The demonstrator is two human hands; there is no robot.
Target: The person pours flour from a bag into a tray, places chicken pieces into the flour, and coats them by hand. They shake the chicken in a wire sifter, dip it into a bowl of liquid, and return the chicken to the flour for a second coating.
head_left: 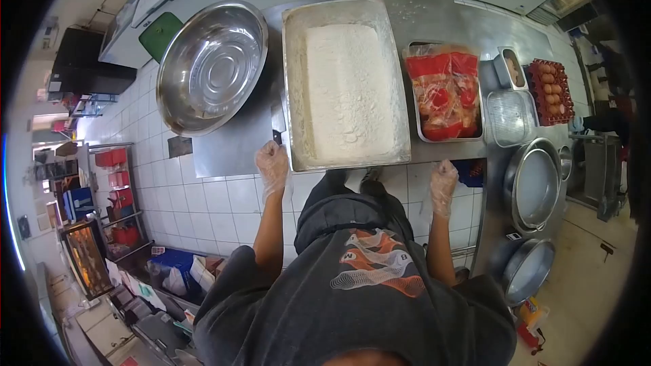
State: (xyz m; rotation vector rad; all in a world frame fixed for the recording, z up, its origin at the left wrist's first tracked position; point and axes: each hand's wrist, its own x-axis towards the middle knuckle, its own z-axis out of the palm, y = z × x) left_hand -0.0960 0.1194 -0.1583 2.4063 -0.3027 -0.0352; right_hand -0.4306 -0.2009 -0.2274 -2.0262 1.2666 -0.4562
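At the near edge of a metal table (230,152), two gloved hands flank a flour tray (295,95).

The deep oblong tray sits on the table, with pale flour (342,81) spread across its bottom. Just beside its near left corner is the left hand (272,160), its grip curled in next to a dark-handled knife (277,135); whether the fingers hold the knife, I cannot tell. To the right of the tray's near right corner, apart from it, is the right hand (444,179), fingers curled together. Left of the tray stands a wide steel bowl (220,71); right of it, red-and-clear plastic bags (444,88) lie in a smaller pan (453,139), with brown eggs (550,88) farther right.
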